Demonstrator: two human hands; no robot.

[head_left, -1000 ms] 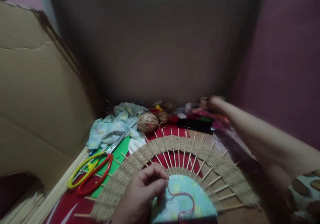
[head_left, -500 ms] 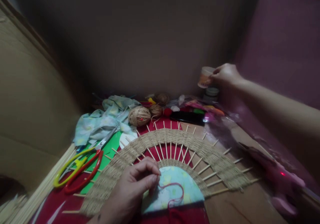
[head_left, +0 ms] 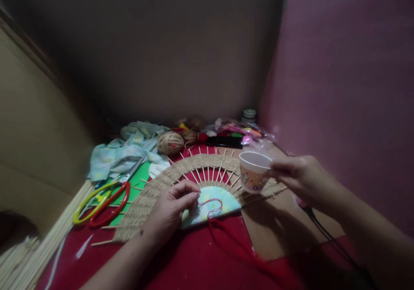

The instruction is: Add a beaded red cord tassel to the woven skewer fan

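Observation:
My left hand (head_left: pixel 173 206) is closed in a pinch, with a red thread (head_left: pixel 217 201) trailing from its fingertips; whether a needle is between them I cannot tell. It rests over a woven fan-shaped piece (head_left: pixel 142 203) with thin sticks poking out along its curve. A half-round of light blue flowered fabric (head_left: pixel 226 197) covers the middle of this piece. My right hand (head_left: pixel 299 178) grips a small printed cup (head_left: pixel 254 175) by its right side, held above the fan's right end. The cup's opening faces up, tilted slightly towards me.
Scissors (head_left: pixel 108 203) with yellow and red handles lie at the left, near crumpled flowered cloth (head_left: pixel 110 156). Behind the fan sit a twine ball (head_left: pixel 170 143), a dark flat object (head_left: pixel 224 141) and a lidded jar (head_left: pixel 249 116). Long pale sticks (head_left: pixel 61 234) line the left edge.
My right hand has brought the cup from beside the jar at the back down and nearer, over the fan's right end. My left hand keeps its pinch on the thread. The view has shifted.

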